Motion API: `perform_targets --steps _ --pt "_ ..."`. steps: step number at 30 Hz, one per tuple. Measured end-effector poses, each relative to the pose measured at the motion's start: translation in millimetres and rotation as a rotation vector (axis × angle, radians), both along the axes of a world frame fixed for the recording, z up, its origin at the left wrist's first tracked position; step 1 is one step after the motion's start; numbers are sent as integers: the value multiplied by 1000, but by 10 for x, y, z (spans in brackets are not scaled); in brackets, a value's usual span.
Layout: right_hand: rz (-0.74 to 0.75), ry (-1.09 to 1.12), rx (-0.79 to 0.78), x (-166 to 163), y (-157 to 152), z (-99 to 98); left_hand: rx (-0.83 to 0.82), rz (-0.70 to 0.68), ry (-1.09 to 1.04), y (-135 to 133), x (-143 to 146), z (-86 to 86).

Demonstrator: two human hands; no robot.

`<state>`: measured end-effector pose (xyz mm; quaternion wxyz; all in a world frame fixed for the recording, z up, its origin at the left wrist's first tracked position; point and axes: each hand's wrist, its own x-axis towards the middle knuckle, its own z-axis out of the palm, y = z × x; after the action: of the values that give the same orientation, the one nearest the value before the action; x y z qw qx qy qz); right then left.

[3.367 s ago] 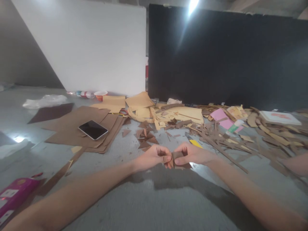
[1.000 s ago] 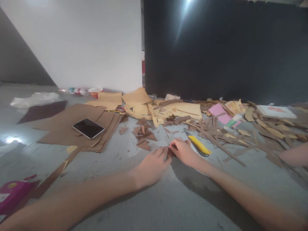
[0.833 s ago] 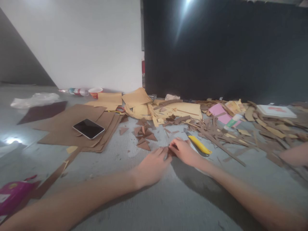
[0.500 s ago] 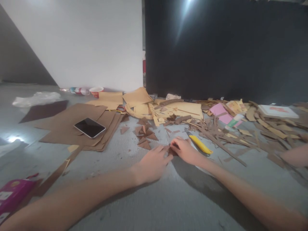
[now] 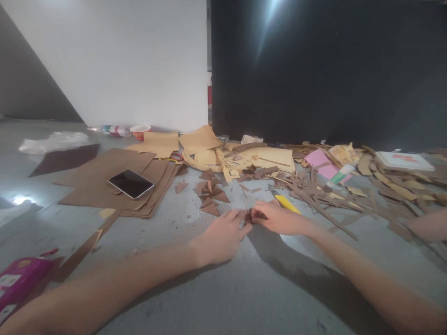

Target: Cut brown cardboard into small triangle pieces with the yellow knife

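Two hands met at the middle of the frame, over a small brown piece point(image 5: 248, 217) that showed only between the fingertips. The left hand point(image 5: 220, 238) lay palm down from the lower left, its fingers loosely bent and their tips against the piece; whether it gripped or only steadied could not be told. The right hand point(image 5: 277, 218) was curled nearly closed, thumb and fingers pinching the piece from its right side.

Toward the lower middle, a broad stretch of grey surface point(image 5: 209, 298) gave room between the forearms, its right part in shadow. Above the hands the room was tighter: brown triangles point(image 5: 211, 191) lay just above the left hand, and a yellow cutter point(image 5: 287, 203) sat just behind the right, its lower end covered. Scraps point(image 5: 314, 193) crowded the right of the frame, where another person's arm point(image 5: 428, 228) came in at the edge. At left, a phone point(image 5: 131, 184) lay on brown sheets point(image 5: 94, 188), whose right edges slanted toward the lower middle. A white board point(image 5: 139, 65) and a black board point(image 5: 324, 70) bounded the far side.

The fingers covered most of the piece, so its direction and long axis could not be read.
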<state>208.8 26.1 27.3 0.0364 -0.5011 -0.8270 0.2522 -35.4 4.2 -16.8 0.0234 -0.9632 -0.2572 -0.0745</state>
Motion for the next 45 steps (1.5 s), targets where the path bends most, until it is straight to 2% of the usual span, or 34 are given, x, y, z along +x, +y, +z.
perform_targets --steps 2,4,7,12,14,18,23,28,30,34,37,45 --pt "8 -7 -9 84 26 19 15 3 11 -4 0 -2" --pt "-33 -15 46 175 74 29 25 8 8 -9 -1 -5" --pt "-137 -94 198 316 189 40 36 -2 6 -16 -5 -17" --pt "-327 -408 566 521 392 -20 12 3 -10 -22 -18 -65" --pt "-373 -453 614 580 389 -86 10 -1 -16 -25 -21 -84" --pt "-454 -481 580 679 147 -266 29 1 -18 -31 -13 -95" --pt "-410 -456 435 742 -245 -459 48 43 -8 -41 6 -99" --pt "-458 -277 447 626 -450 -414 63 146 -85 -52 7 -136" --pt "-466 -176 440 521 -550 -354 52 150 -89 -50 5 -144" --pt "-390 -58 361 275 -796 -296 42 123 -46 -38 -8 -138" --pt "-305 0 336 147 -936 -341 74 99 -24 -20 -20 -123" --pt "-264 14 309 53 -1029 -485 109 85 -6 6 -21 -45"
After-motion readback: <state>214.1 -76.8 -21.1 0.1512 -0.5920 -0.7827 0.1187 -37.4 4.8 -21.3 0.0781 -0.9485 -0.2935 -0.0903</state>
